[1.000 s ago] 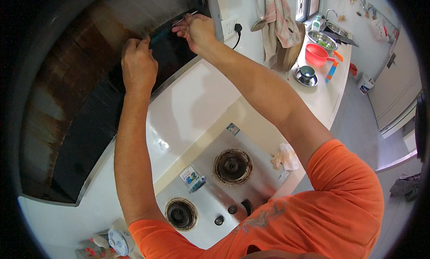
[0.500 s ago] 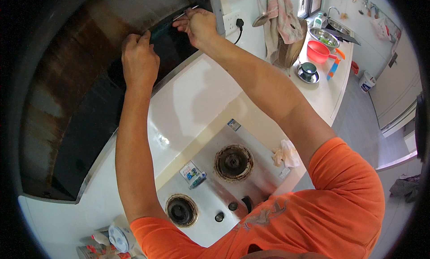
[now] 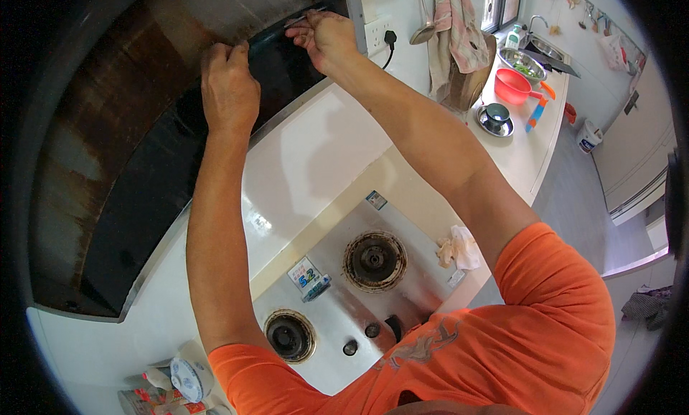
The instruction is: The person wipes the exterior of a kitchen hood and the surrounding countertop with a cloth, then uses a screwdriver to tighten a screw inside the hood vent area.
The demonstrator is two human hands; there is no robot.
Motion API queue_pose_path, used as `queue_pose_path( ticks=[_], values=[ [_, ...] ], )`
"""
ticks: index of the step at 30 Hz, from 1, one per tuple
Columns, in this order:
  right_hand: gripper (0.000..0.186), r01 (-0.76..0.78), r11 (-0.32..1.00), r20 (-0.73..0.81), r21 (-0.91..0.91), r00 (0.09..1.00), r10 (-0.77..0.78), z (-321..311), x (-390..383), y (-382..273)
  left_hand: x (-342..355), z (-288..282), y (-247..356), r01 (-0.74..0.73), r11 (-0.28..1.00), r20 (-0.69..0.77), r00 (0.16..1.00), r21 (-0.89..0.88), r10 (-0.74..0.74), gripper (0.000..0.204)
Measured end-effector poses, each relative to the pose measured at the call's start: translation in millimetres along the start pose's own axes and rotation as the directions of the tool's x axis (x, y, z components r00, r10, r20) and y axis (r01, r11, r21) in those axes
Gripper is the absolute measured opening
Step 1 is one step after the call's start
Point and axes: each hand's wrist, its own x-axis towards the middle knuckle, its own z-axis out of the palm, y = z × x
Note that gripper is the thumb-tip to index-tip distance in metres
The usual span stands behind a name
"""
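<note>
The underside of a range hood (image 3: 136, 192), dark with brown grease stains, fills the upper left. Its black panel (image 3: 151, 207) runs along the side nearest the wall. My left hand (image 3: 230, 86) is closed at this panel's edge, fingers bent and their tips partly hidden. To its right, close to the hood's right end, my right hand (image 3: 324, 38) pinches a thin, light-coloured metal rod (image 3: 294, 20) against the hood. Most of the rod is covered by my fingers, so its exact kind does not show. Both arms reach up over the stove.
Below me lies a steel two-burner gas stove (image 3: 423, 271), with a crumpled plastic bag (image 3: 461, 248) at its right. A plugged-in cord (image 3: 390, 38) and a hanging ladle (image 3: 423, 32) are on the wall. The right counter bears a red dipper (image 3: 511, 86) and steel bowls.
The view has shifted slightly. Both hands stay at the hood in nearly the same spots, and less of the rod shows between my right fingers.
</note>
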Motion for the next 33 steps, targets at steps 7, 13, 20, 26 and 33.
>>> queue_pose_path(
  ticks=[7, 13, 20, 26, 33],
  values=[
    [0.014, -0.041, 0.999, -0.028, 0.030, 0.999, 0.042, -2.3, 5.5, -4.7, 3.8, -2.6, 6.4, 0.000, 1.000, -0.018, 1.000, 0.020, 0.001, 0.029],
    [0.020, -0.069, 0.996, 0.004, 0.059, 0.998, 0.069, -4.3, 5.4, -4.1, 3.7, -7.3, 5.7, 0.041, 0.999, 0.008, 0.999, -0.031, -0.041, 0.031],
    [0.020, -0.059, 0.997, 0.013, 0.053, 0.998, 0.059, -5.4, 4.6, -2.9, 0.9, -4.8, -1.4, -0.062, 0.998, -0.016, 0.998, -0.033, 0.062, 0.031],
    [0.020, -0.079, 0.992, -0.046, 0.094, 0.995, 0.084, 3.6, 2.7, -6.2, 0.0, 4.5, -10.5, -0.138, 0.990, -0.051, 0.989, 0.035, 0.139, 0.032],
    [0.013, -0.050, 0.998, -0.121, 0.031, 0.991, 0.054, 4.4, 4.3, -4.9, 7.9, -1.4, -8.5, -0.071, 0.995, 0.037, 0.997, -0.066, 0.073, 0.028]
  ],
)
